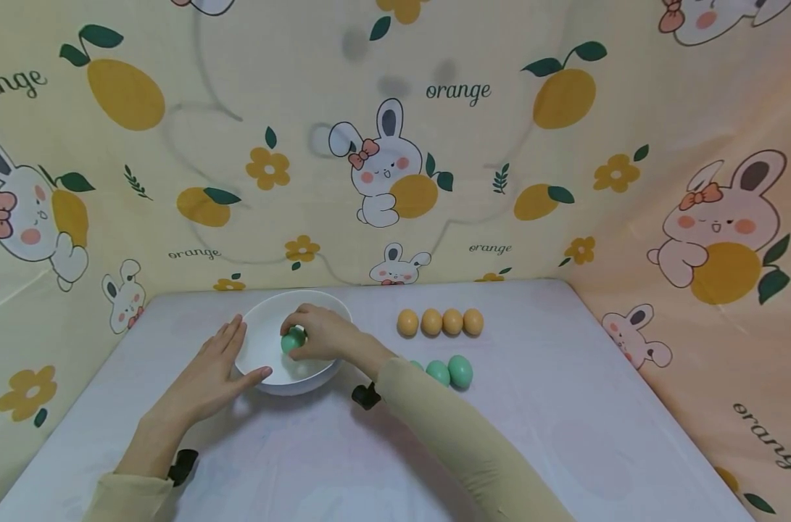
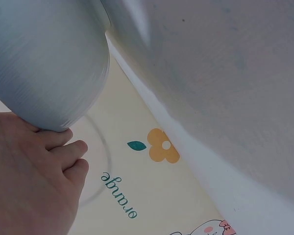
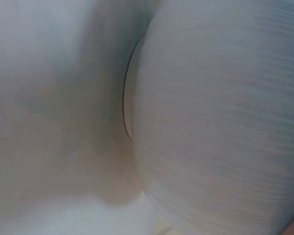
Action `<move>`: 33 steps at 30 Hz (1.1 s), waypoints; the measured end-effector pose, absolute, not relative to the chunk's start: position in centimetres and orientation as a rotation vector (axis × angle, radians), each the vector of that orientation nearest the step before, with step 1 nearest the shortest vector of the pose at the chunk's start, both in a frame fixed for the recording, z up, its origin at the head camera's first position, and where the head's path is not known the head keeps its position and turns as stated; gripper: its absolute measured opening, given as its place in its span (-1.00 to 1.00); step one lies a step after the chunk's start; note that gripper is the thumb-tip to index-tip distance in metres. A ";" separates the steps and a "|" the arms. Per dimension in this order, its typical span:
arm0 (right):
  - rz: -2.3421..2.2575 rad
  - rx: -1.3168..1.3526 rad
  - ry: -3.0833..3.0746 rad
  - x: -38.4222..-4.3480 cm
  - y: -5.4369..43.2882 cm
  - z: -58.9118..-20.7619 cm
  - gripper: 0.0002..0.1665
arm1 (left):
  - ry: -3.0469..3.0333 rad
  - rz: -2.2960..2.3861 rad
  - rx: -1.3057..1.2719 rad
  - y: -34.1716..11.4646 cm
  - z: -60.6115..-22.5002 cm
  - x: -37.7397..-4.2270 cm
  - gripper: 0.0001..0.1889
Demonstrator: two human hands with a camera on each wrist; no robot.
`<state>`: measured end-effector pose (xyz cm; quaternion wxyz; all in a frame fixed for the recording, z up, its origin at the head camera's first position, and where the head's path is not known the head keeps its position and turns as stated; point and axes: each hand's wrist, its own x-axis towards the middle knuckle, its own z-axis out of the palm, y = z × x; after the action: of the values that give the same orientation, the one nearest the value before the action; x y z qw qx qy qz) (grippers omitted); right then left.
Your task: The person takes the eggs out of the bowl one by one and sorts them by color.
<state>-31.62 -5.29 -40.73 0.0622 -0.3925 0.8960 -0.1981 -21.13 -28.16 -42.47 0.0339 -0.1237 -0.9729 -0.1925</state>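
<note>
A white bowl (image 1: 284, 388) stands on the table, left of the middle. My right hand (image 1: 326, 335) reaches over its near right side and pinches a green egg (image 1: 292, 342) between thumb and fingers, inside the bowl. At the bowl's left side, my left hand (image 1: 215, 370) rests with straight fingers along the wall and its thumb on the near rim. The left wrist view shows those fingertips (image 2: 63, 139) against the bowl's outer wall (image 2: 49, 58). Only the bowl's outside (image 3: 210, 117) fills the right wrist view, so the egg is hidden there.
Several yellow-orange eggs (image 1: 452, 322) form a row at the back, right of the bowl. In front of them lie more green eggs (image 1: 460, 371), one partly covered by my right sleeve (image 1: 460, 435). A patterned cloth (image 1: 473, 152) hangs behind the table (image 1: 565, 420).
</note>
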 end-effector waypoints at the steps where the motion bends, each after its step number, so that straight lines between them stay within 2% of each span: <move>1: -0.611 -1.190 2.712 -31.6 -5.2 -40.7 -0.59 | -2.991 -0.593 -0.382 -28.1 -42.5 -21.1 0.15; 26: -0.999 -1.331 2.690 -30.3 -2.0 -40.5 -0.62 | -2.989 -0.582 -0.389 -28.0 -42.2 -21.1 0.14; 33: -1.143 -1.283 2.662 -29.7 -0.8 -40.5 -0.61 | -2.993 -0.595 -0.384 -28.0 -42.3 -21.2 0.15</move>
<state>-29.70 -0.78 -40.47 -0.0135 -0.4050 0.8401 -0.3607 -21.16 -28.01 -42.31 0.0330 -0.1249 -0.9726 -0.1933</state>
